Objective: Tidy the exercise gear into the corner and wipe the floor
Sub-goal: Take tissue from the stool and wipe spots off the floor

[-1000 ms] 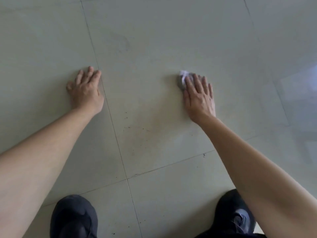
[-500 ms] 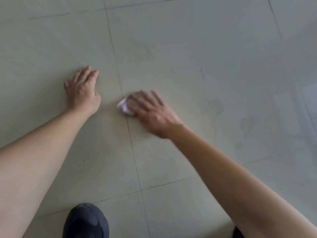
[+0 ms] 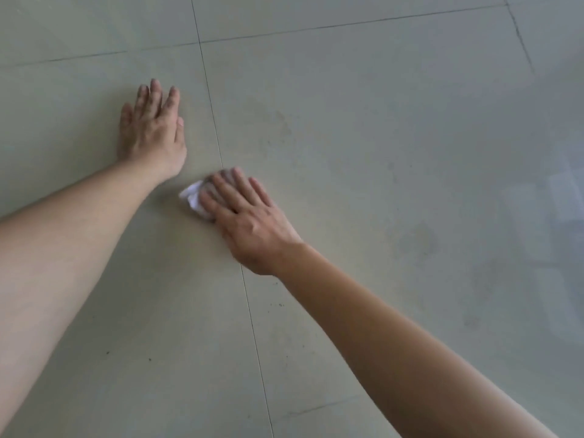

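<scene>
A small crumpled white tissue (image 3: pixel 193 197) lies on the pale tiled floor (image 3: pixel 363 153), mostly hidden beneath my right hand (image 3: pixel 246 216). That hand presses it flat against the tile with straight, spread fingers, right beside a grout line. My left hand (image 3: pixel 151 131) rests palm-down on the floor farther away and to the left, fingers extended, holding nothing. No exercise gear is in view.
Grout lines (image 3: pixel 252 311) cross the floor. Small dark specks (image 3: pixel 278 305) dot the tile near my right forearm, and faint smudges (image 3: pixel 420 238) mark the tile to the right. A window's reflection (image 3: pixel 556 197) shines at the right edge.
My right hand swept the tissue leftward from the middle tile to the grout line, then slightly nearer. My view moved forward, so my shoes dropped out of frame. The left hand stayed planted.
</scene>
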Demonstrator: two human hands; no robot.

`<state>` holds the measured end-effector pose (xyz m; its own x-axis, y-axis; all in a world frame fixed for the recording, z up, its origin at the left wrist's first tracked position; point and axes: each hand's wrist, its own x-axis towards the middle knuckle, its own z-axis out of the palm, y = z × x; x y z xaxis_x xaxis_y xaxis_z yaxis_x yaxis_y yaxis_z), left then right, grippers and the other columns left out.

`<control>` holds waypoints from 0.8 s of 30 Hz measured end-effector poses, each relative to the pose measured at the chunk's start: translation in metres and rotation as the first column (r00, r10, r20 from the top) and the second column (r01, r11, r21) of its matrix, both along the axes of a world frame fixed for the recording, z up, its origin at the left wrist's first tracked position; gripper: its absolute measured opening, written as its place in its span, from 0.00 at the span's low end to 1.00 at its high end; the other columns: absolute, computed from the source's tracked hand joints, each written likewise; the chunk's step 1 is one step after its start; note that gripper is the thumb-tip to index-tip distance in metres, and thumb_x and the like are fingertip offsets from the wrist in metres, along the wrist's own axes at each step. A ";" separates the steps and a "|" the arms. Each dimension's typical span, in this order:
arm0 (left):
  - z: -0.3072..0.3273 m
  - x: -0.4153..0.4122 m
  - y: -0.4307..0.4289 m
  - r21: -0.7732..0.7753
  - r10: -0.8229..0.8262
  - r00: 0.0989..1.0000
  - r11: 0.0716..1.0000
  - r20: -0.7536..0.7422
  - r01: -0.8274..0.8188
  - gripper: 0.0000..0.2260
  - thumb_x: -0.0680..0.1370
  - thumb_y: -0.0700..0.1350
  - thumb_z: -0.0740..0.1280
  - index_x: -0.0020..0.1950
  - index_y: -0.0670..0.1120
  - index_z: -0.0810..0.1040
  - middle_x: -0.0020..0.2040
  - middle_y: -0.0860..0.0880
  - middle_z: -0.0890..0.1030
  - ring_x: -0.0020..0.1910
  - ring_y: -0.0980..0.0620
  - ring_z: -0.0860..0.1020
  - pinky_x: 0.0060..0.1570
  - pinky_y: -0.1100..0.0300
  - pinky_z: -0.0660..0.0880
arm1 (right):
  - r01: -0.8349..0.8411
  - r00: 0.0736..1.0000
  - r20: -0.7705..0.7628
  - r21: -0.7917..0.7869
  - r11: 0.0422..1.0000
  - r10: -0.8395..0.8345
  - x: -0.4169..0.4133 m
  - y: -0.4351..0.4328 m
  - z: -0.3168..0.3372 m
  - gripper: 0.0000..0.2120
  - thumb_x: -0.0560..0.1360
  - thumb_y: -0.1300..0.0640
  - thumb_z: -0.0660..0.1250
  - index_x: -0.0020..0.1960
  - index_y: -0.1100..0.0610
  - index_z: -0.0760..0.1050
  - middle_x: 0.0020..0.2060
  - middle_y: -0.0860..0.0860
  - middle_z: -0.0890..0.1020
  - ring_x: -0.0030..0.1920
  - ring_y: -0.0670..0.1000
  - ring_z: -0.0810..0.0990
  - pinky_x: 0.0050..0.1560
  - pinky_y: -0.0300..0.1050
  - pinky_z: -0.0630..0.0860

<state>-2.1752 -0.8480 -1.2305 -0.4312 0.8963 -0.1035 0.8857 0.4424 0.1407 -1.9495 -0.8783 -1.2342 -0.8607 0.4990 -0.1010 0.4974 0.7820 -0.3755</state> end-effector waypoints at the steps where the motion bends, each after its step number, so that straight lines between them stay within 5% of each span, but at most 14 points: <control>1: -0.003 -0.004 0.003 0.002 0.013 1.000 1.000 0.019 -0.013 0.24 0.84 0.45 0.52 0.80 0.45 0.55 0.81 0.41 0.51 0.79 0.41 0.50 0.75 0.43 0.49 | -0.100 0.995 -0.019 0.044 0.994 0.101 0.002 0.011 -0.001 0.26 0.82 0.55 0.55 0.80 0.49 0.58 0.80 0.54 0.57 0.80 0.59 0.48 0.79 0.56 0.41; 3: -0.010 -0.005 0.005 0.018 0.055 0.997 0.998 0.048 -0.056 0.24 0.84 0.46 0.51 0.80 0.46 0.54 0.81 0.42 0.50 0.80 0.43 0.49 0.75 0.43 0.47 | -0.059 0.997 -0.043 0.101 0.993 0.064 0.015 0.054 -0.008 0.23 0.83 0.53 0.56 0.78 0.47 0.61 0.78 0.53 0.61 0.79 0.58 0.54 0.77 0.59 0.44; 5: -0.017 -0.003 0.003 0.050 0.086 0.996 0.995 0.030 -0.087 0.24 0.84 0.46 0.51 0.80 0.47 0.54 0.81 0.44 0.50 0.80 0.45 0.48 0.76 0.45 0.45 | 0.272 0.962 -0.063 0.122 0.955 -0.266 0.039 0.111 -0.014 0.21 0.85 0.51 0.52 0.77 0.42 0.61 0.77 0.49 0.63 0.78 0.57 0.56 0.77 0.60 0.47; 8: -0.021 0.000 0.003 0.079 0.106 0.994 0.991 0.007 -0.106 0.23 0.84 0.46 0.50 0.80 0.48 0.54 0.81 0.46 0.51 0.80 0.48 0.49 0.76 0.46 0.45 | 0.781 0.619 -0.025 0.118 0.613 -0.785 0.080 0.174 -0.007 0.23 0.84 0.50 0.50 0.78 0.47 0.60 0.79 0.53 0.60 0.79 0.60 0.53 0.77 0.57 0.47; 10: -0.022 0.001 0.002 0.094 0.109 0.994 0.990 0.006 -0.109 0.23 0.84 0.46 0.50 0.80 0.48 0.55 0.81 0.46 0.51 0.80 0.48 0.49 0.76 0.47 0.45 | 0.911 0.402 0.045 0.078 0.404 -0.915 0.076 0.180 -0.007 0.25 0.84 0.51 0.50 0.80 0.51 0.56 0.80 0.55 0.54 0.80 0.62 0.47 0.78 0.55 0.44; 11: -0.022 0.000 0.002 0.103 0.108 0.994 0.989 0.009 -0.108 0.23 0.84 0.46 0.51 0.80 0.47 0.55 0.81 0.45 0.52 0.80 0.48 0.50 0.76 0.47 0.45 | 0.919 0.384 0.033 0.084 0.386 -0.923 0.061 0.174 -0.009 0.26 0.83 0.53 0.51 0.80 0.52 0.55 0.80 0.57 0.54 0.79 0.63 0.47 0.78 0.55 0.44; 14: -0.024 0.000 0.000 0.116 0.107 0.994 0.987 0.005 -0.106 0.24 0.84 0.46 0.51 0.80 0.45 0.55 0.81 0.45 0.53 0.80 0.47 0.51 0.76 0.47 0.46 | 0.763 0.647 -0.068 0.062 0.644 -0.760 -0.002 0.136 -0.012 0.29 0.80 0.56 0.56 0.80 0.53 0.56 0.80 0.58 0.54 0.79 0.63 0.46 0.79 0.56 0.45; 17: -0.026 0.001 0.000 0.135 0.112 0.994 0.985 -0.003 -0.110 0.24 0.84 0.46 0.51 0.80 0.43 0.57 0.80 0.45 0.55 0.79 0.47 0.52 0.76 0.47 0.47 | 0.346 0.936 -0.079 0.043 0.937 -0.342 -0.054 0.102 -0.012 0.27 0.81 0.55 0.55 0.80 0.53 0.57 0.80 0.57 0.55 0.80 0.61 0.46 0.79 0.54 0.42; 21: -0.026 0.001 0.000 0.156 0.109 0.994 0.982 -0.014 -0.105 0.24 0.83 0.48 0.49 0.79 0.43 0.59 0.80 0.44 0.57 0.79 0.46 0.54 0.76 0.47 0.49 | -0.109 0.989 -0.082 0.130 0.985 0.121 -0.053 0.157 -0.015 0.24 0.82 0.50 0.55 0.77 0.53 0.65 0.77 0.56 0.65 0.78 0.61 0.58 0.77 0.57 0.50; 24: -0.025 0.003 0.000 0.144 0.117 0.993 0.983 -0.020 -0.113 0.26 0.81 0.50 0.48 0.79 0.45 0.58 0.80 0.45 0.56 0.79 0.47 0.54 0.76 0.47 0.49 | 0.203 0.979 -0.068 0.184 0.962 -0.193 -0.018 0.240 -0.016 0.24 0.82 0.48 0.53 0.78 0.48 0.63 0.77 0.54 0.64 0.78 0.60 0.57 0.77 0.59 0.48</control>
